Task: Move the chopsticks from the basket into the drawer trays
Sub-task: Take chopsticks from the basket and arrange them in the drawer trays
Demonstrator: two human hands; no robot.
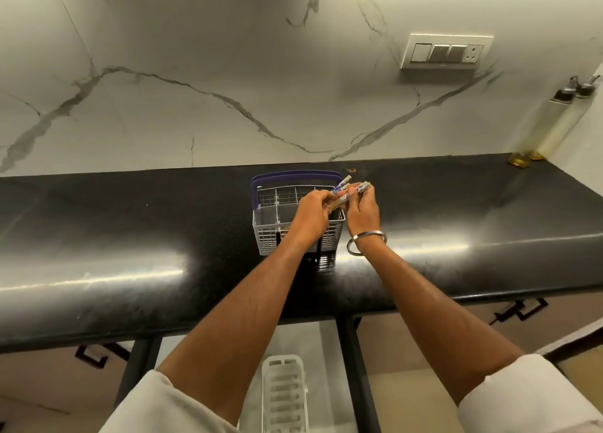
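A grey slotted cutlery basket point(270, 233) with a purple handle point(293, 174) stands on the black countertop point(130, 236). Over its right rim, my left hand point(311, 217) and my right hand point(363, 209) both grip a bundle of chopsticks point(347, 189) with blue-and-white patterned tops. The chopstick ends stick out above my fingers; their lower parts are hidden by my hands. A white slotted tray point(284, 396) lies in the open drawer below the counter edge, between my forearms.
A marble wall rises behind the counter with a switch plate point(445, 52) at the right. Two tall oil bottles point(548, 129) stand at the counter's far right corner. Closed drawers with black handles point(518, 312) flank the open one.
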